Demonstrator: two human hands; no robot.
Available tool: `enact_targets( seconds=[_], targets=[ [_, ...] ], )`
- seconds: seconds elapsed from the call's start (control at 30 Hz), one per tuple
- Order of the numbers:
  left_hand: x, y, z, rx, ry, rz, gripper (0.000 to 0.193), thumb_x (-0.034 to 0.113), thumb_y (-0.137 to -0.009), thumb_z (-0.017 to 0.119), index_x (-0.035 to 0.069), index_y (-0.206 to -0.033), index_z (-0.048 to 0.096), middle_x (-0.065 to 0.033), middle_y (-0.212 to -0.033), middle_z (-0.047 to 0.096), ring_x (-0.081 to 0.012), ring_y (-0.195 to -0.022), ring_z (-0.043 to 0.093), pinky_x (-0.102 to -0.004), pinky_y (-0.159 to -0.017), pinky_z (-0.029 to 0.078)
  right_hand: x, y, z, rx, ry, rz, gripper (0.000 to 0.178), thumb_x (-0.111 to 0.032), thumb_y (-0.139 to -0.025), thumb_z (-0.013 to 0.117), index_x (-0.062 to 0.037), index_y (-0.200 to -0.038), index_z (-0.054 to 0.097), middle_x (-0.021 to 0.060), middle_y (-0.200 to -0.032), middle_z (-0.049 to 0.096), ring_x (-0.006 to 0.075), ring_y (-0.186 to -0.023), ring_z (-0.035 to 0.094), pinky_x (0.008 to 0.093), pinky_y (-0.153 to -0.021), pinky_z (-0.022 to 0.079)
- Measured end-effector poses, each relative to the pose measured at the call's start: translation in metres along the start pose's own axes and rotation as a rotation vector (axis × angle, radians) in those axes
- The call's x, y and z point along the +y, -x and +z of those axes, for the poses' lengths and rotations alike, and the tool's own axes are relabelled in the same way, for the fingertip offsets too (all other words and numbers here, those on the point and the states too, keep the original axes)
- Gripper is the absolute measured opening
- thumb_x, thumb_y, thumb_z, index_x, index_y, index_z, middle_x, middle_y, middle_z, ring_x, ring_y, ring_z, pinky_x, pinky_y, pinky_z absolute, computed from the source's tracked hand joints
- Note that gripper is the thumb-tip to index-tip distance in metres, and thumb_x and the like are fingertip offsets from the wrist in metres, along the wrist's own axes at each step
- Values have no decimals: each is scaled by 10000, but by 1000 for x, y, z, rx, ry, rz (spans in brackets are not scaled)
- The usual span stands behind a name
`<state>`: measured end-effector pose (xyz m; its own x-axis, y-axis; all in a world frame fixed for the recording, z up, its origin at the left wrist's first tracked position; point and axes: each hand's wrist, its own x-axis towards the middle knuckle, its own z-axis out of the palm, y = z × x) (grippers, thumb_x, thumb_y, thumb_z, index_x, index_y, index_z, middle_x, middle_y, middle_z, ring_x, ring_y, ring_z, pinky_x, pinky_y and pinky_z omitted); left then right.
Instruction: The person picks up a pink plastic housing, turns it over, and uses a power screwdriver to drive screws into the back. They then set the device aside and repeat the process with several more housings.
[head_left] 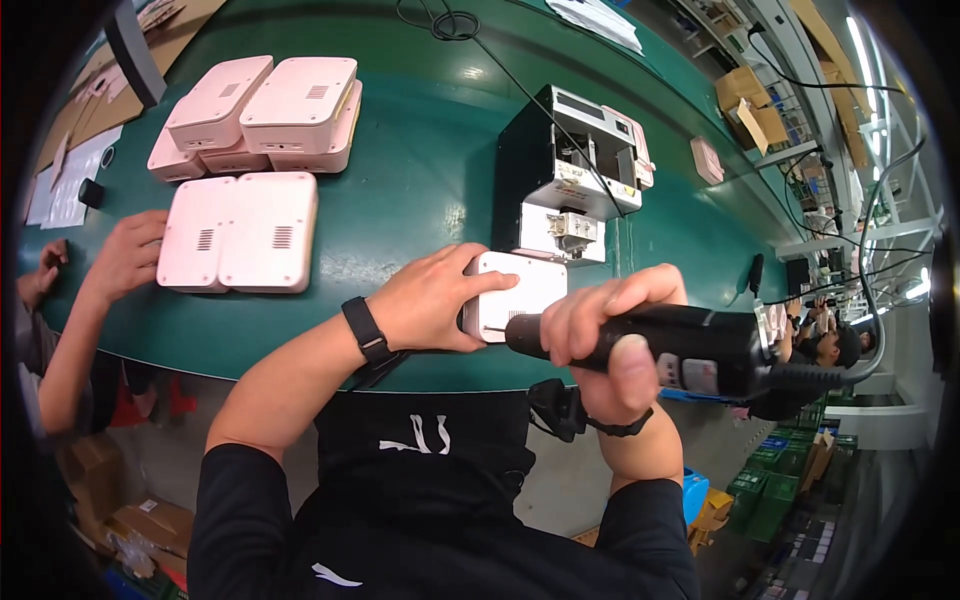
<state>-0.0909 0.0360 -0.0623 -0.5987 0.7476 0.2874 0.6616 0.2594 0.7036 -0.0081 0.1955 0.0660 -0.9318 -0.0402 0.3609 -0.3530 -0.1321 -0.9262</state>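
Observation:
A pale square plastic case (pixel 540 285) with a small vent grille lies on the green table in front of me. My left hand (pixel 425 300) is closed on its left side, the thumb resting across the top face. In my right hand (pixel 622 335), the fingers wrap round a black corded electric screwdriver (pixel 705 350), which is held nearly level. Its thin bit reaches the lower left corner of the case; whether a screw sits there is too small to make out. Just beyond the case stands a black and silver screw feeder (pixel 570 165).
Several pale cases (pixel 300 100) are stacked at the far left. Another person's hand (pixel 130 250) touches two cases (pixel 240 235) side by side. A pink case (pixel 707 160) lies far right. A black cable (pixel 505 75) crosses the table (pixel 420 150); the screwdriver's cord (pixel 868 300) rises at right.

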Motion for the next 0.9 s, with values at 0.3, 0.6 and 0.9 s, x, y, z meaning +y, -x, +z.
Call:
enact_targets(
  seconds=[0.3, 0.6, 0.9],
  targets=[
    [-3, 2, 4, 1, -17, -17, 737, 257, -599, 857, 205, -1290, 606, -193, -1326, 507, -387, -1165, 556, -450, -980, 490, 8, 6, 10, -55, 76, 36, 423, -361, -878, 697, -97, -1005, 391, 66, -699, 527, 177, -547, 507, 348, -556, 464],
    [10, 5, -1, 20, -22, -3, 741, 242, -606, 856, 172, -1298, 601, -201, -1262, 527, -384, -1144, 562, -427, -984, 489, 7, 7, 4, -20, 82, -59, 411, -342, -879, 697, -92, -1020, 403, 55, -671, 517, 175, -539, 510, 344, -533, 457],
    [39, 78, -24, 27, 988, -544, 703, 432, -877, 707, 37, -1402, 458, -200, -1276, 581, -315, -1160, 600, -377, -952, 516, -55, 22, -72, 283, -80, -351, 309, -352, -938, 537, -80, -1033, 427, 29, -646, 473, 143, -457, 448, 304, -483, 431]
  ],
)
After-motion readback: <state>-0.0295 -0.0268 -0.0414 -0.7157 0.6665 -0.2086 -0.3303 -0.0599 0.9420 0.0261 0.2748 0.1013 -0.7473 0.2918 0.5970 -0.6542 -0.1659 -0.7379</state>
